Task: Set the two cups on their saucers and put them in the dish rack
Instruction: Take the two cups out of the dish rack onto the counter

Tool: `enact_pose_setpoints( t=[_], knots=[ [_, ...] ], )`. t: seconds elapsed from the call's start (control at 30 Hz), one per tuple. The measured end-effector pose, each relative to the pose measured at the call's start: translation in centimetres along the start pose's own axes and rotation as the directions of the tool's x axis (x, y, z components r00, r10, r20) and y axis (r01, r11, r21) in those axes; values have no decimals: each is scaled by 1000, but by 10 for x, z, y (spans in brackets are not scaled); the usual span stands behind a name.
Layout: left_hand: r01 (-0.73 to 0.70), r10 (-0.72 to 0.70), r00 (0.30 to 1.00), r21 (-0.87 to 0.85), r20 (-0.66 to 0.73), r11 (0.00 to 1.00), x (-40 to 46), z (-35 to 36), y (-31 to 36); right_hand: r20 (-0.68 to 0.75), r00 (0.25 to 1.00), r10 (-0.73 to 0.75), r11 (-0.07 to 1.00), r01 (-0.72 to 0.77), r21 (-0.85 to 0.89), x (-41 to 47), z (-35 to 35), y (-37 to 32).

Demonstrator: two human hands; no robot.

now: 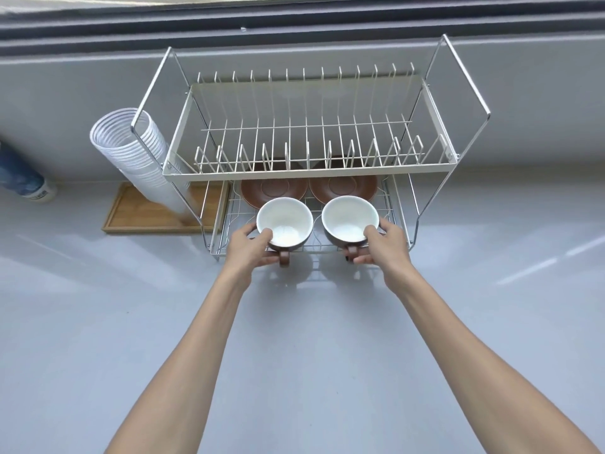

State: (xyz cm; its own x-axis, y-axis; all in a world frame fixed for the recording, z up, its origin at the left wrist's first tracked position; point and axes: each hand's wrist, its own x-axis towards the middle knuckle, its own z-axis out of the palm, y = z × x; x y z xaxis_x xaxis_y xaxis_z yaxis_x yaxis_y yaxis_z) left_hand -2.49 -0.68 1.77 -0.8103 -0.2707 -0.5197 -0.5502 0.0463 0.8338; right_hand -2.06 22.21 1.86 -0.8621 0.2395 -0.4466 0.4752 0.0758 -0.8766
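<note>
Two brown cups with white insides are held at the front of the dish rack's lower wire shelf (397, 221). My left hand (250, 245) grips the left cup (284, 221), thumb on its rim. The right cup (349, 217) is gripped the same way by my right hand (383, 242). Both handles point toward me. Two brown saucers lie side by side on the lower shelf just behind the cups: the left saucer (273, 188) and the right saucer (343, 185), partly hidden under the upper tier. Whether the cups rest on the wire I cannot tell.
The rack's white upper tier (311, 173) with upright plate dividers overhangs the saucers. A tall stack of white disposable cups (137, 155) leans on a wooden tray (140, 214) left of the rack. A blue-labelled bottle (23, 178) lies at far left. Grey counter surrounds everything.
</note>
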Motion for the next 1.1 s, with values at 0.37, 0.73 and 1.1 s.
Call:
enact_pose_setpoints(
  t=[0.37,0.73,1.1],
  knots=[
    [-34,34,999,0,26,999,-44,-3,-3,-25,999,-33,996,35,81,-45,-37,9],
    [-17,10,989,47,148,999,-104,43,-38,-104,994,20,987,-3,160,-114,-112,55],
    [15,-47,955,112,293,994,-160,146,-68,-270,955,120,967,-51,251,-139,-204,111]
  ],
)
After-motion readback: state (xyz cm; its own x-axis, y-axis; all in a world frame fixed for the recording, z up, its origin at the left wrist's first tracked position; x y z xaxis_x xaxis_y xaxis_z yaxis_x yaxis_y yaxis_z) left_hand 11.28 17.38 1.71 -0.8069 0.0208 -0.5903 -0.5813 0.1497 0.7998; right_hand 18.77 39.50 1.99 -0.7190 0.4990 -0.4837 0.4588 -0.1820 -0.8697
